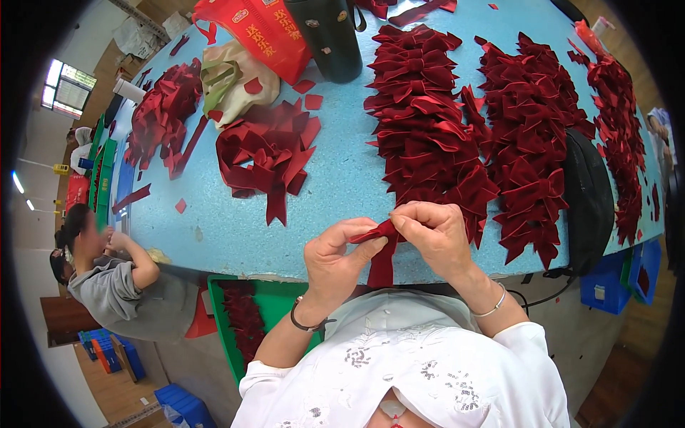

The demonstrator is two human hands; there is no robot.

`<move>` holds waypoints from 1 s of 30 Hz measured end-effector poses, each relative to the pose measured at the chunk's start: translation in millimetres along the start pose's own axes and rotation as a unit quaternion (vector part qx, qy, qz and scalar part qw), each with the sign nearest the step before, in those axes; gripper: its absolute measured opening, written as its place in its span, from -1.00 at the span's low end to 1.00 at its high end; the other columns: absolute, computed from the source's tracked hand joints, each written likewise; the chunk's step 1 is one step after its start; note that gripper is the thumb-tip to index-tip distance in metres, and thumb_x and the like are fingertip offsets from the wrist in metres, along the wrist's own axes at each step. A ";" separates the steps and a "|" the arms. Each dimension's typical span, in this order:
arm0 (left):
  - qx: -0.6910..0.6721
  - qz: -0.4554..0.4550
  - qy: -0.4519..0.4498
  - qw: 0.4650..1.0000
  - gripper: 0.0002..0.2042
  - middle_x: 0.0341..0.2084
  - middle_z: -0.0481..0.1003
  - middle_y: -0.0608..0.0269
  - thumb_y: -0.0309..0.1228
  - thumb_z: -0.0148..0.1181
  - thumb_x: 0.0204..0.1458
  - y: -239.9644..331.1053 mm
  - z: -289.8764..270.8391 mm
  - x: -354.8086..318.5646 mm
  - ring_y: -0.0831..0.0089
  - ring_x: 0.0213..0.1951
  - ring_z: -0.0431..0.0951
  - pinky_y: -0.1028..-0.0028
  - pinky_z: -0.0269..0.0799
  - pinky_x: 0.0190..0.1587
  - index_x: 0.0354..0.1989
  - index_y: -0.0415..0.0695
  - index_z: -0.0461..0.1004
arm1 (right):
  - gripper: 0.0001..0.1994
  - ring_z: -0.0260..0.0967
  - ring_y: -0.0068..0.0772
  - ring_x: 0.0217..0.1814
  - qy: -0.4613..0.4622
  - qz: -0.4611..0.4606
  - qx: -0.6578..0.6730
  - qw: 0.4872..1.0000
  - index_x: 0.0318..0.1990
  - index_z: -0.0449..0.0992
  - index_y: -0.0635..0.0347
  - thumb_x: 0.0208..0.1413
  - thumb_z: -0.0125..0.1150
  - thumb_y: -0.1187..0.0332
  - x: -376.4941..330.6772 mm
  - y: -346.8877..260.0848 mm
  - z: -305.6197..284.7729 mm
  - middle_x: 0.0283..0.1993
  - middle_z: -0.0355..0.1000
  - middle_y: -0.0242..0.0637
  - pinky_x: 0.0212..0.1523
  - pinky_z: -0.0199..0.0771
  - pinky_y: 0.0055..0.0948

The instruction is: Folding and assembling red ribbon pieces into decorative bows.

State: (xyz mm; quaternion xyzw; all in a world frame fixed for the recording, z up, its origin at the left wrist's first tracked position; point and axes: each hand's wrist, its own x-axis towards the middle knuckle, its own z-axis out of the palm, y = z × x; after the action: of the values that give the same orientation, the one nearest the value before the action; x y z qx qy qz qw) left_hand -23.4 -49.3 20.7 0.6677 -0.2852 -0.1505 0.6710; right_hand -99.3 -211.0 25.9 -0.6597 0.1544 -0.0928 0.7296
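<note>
Between my hands, over the front edge of the table, is a dark red velvet ribbon [382,267] with one tail hanging down. My left hand [335,257] pinches its folded part between thumb and fingers. Thumb and forefinger of my right hand [433,232] pinch the top of the same ribbon, close to the left fingertips. Just beyond my hands lies a long row of finished red velvet bows [417,107]. A loose pile of cut red ribbons [267,153] rests ahead and to the left.
On the blue table [335,171] are more bow rows [524,135], another ribbon heap [164,107], a red bag [260,36], a dark bottle [327,39] and a black bag [586,200]. A green crate [275,289] with bows sits below the edge. Another person [121,278] is at left.
</note>
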 end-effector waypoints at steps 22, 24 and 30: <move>-0.223 -0.197 0.046 0.954 -0.82 -0.35 0.57 0.23 -0.57 0.28 -0.02 8.3 0.0 -2.2 0.62 -0.35 0.49 0.61 0.38 -0.25 -0.22 -0.29 0.52 | -0.86 0.24 -0.78 -0.42 -0.022 0.008 0.114 0.993 -0.27 0.58 0.38 0.06 0.15 0.51 -7.0 1.8 2.1 -0.43 0.46 -0.44 -0.45 0.18 -0.76; -0.198 -0.184 0.048 0.962 -0.83 -0.35 0.57 0.23 -0.56 0.28 -0.02 8.7 -0.1 -2.2 0.62 -0.35 0.49 0.61 0.38 -0.25 -0.22 -0.29 0.52 | -0.86 0.26 -0.76 -0.41 -0.019 0.012 0.065 0.998 -0.26 0.58 0.38 0.05 0.17 0.51 -6.5 -1.3 2.8 -0.42 0.48 -0.42 -0.43 0.21 -0.75; -0.221 -0.212 0.028 0.952 -0.82 -0.33 0.58 0.24 -0.52 0.27 0.01 9.2 -0.9 0.6 0.61 -0.32 0.50 0.61 0.38 -0.20 -0.20 -0.29 0.53 | -0.85 0.33 -0.72 -0.38 -0.028 0.032 0.093 0.995 -0.24 0.57 0.38 0.02 0.23 0.51 -5.3 3.8 -0.9 -0.37 0.51 -0.37 -0.37 0.30 -0.74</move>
State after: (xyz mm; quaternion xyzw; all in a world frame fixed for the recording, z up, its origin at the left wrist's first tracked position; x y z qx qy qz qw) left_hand -24.1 -48.4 29.9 0.5520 -0.0779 -0.3297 0.7619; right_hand -104.8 -209.6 22.6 -0.5858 0.1456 -0.0655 0.7945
